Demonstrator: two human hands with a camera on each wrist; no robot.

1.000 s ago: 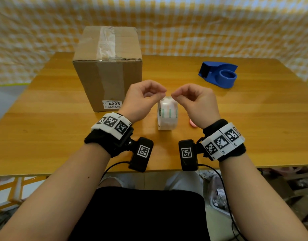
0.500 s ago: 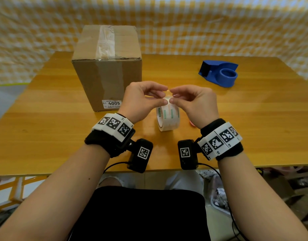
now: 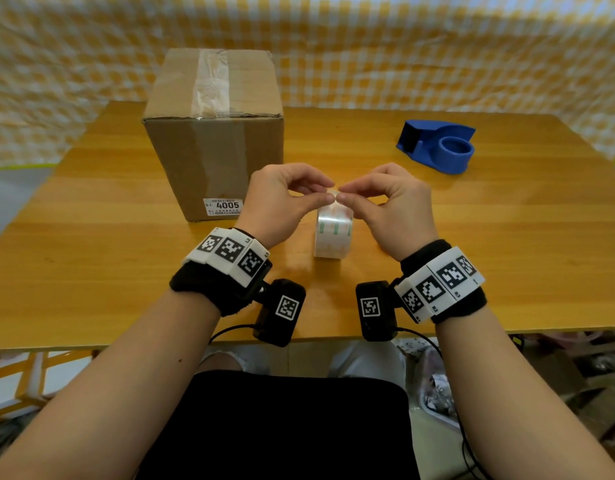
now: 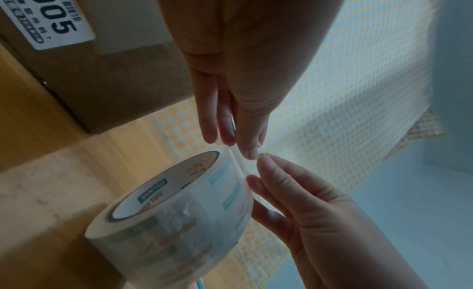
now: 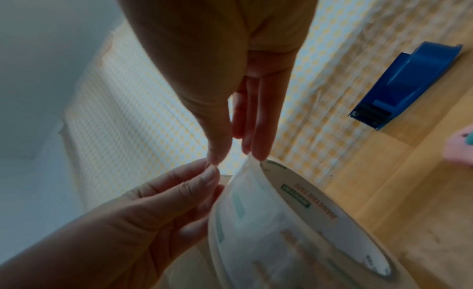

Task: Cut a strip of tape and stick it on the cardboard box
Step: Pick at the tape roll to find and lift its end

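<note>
A clear tape roll (image 3: 334, 233) stands on edge on the wooden table (image 3: 91, 271), just right of the cardboard box (image 3: 216, 140), whose top bears an old tape strip. My left hand (image 3: 328, 192) and right hand (image 3: 342, 194) meet fingertip to fingertip over the roll's top. Both pinch the loose tape end (image 5: 249, 162), which lifts a little off the roll (image 5: 281, 232). In the left wrist view the left thumb and fingers (image 4: 230, 135) close on a thin tape edge beside the roll (image 4: 179, 212).
A blue tape dispenser (image 3: 437, 147) with a toothed blade sits at the back right of the table. A small pink object (image 5: 460, 149) lies right of the roll. Checked yellow cloth hangs behind the table. The table's front edge is under my wrists.
Both hands came down from just above the roll and closed their fingertips together on its top. The tape end has lifted slightly. The roll and box have not moved.
</note>
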